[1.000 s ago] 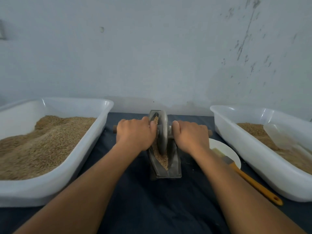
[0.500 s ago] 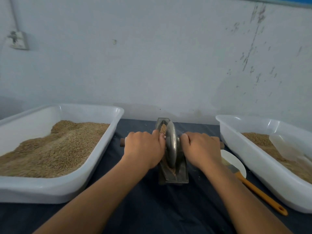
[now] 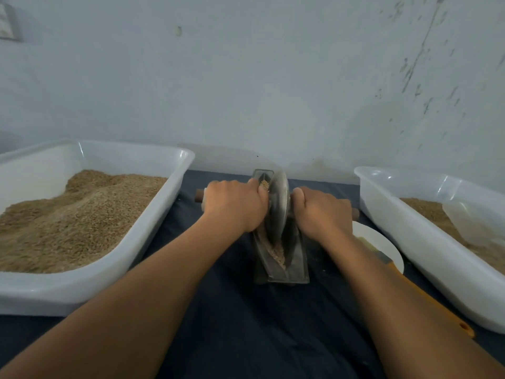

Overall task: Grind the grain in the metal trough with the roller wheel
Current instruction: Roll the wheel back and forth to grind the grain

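A narrow metal trough [image 3: 296,265] lies lengthwise on the dark cloth in the middle. Brown grain [image 3: 277,251] shows in its near half and a little at its far end. The metal roller wheel [image 3: 278,206] stands upright in the trough's far half. A wooden axle [image 3: 199,196] runs through the wheel. My left hand [image 3: 235,205] grips the axle left of the wheel, and my right hand [image 3: 323,212] grips it on the right side. Only the axle's two tips stick out past my fists.
A white tub [image 3: 175,187] heaped with grain stands at the left. Another white tub [image 3: 382,203] at the right holds grain and a clear scoop [image 3: 464,222]. A white plate [image 3: 382,244] and an orange-handled brush [image 3: 415,291] lie beside my right forearm. A wall rises just behind the trough.
The wheel rolled toward me half a second ago and has now rolled back to the trough's far half, uncovering grain at the near end. Both hands kept their hold.
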A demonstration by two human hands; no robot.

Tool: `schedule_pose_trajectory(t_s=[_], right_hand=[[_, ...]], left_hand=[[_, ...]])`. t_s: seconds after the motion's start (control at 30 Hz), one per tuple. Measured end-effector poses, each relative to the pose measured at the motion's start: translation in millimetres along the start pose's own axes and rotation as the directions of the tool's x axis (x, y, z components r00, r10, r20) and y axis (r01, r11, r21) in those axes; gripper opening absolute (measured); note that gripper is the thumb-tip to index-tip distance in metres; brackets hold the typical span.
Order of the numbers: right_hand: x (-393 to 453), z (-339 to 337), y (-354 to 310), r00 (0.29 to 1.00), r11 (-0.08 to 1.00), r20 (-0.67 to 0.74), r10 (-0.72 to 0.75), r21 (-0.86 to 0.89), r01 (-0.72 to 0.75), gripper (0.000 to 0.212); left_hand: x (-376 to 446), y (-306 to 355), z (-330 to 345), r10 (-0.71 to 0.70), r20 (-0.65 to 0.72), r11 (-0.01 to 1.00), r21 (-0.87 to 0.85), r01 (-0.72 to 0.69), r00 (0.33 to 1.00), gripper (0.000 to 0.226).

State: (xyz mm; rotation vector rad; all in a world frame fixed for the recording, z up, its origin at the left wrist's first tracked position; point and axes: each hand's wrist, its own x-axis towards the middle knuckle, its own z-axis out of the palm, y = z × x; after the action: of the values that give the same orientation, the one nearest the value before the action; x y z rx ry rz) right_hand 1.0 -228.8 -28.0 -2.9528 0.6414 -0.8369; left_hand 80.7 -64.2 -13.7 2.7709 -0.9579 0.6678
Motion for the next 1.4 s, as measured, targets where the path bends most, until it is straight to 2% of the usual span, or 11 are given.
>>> schedule_pose_trajectory(t_s=[0.27,0.5,0.77,0.97,1.13,1.4], right_hand=[[24,4,-2,0.994,0.999,0.104,0.034,0.006,-0.035,0.046],[43,7,-2,0.987,0.998,0.153,0.055,0.001,-0.056,0.054],[69,13,2,0.953,0.991,0.274,0.127,-0.007,-0.130,0.056],[70,16,3,0.964,0.990,0.228,0.137,-0.007,-0.139,0.052],[57,14,3,0.984,0.995,0.156,0.089,0.027,-0.095,0.050],[29,3,-5,0.993,0.998,0.097,0.060,-0.012,-0.059,0.051]], left_hand=[[23,-4,16,-0.020,-0.014,1.000,0.001,0.020,1.000,0.039],[42,-6,20,-0.047,0.035,0.998,-0.030,0.048,0.998,0.034],[60,-6,23,-0.052,0.009,0.999,0.012,0.052,0.999,0.045],[65,-5,25,-0.064,-0.008,0.998,0.017,0.065,0.998,0.049],[55,-4,24,-0.059,-0.036,0.998,0.023,0.060,0.998,0.037],[28,-2,15,-0.061,-0.015,0.998,0.001,0.061,0.998,0.037]])
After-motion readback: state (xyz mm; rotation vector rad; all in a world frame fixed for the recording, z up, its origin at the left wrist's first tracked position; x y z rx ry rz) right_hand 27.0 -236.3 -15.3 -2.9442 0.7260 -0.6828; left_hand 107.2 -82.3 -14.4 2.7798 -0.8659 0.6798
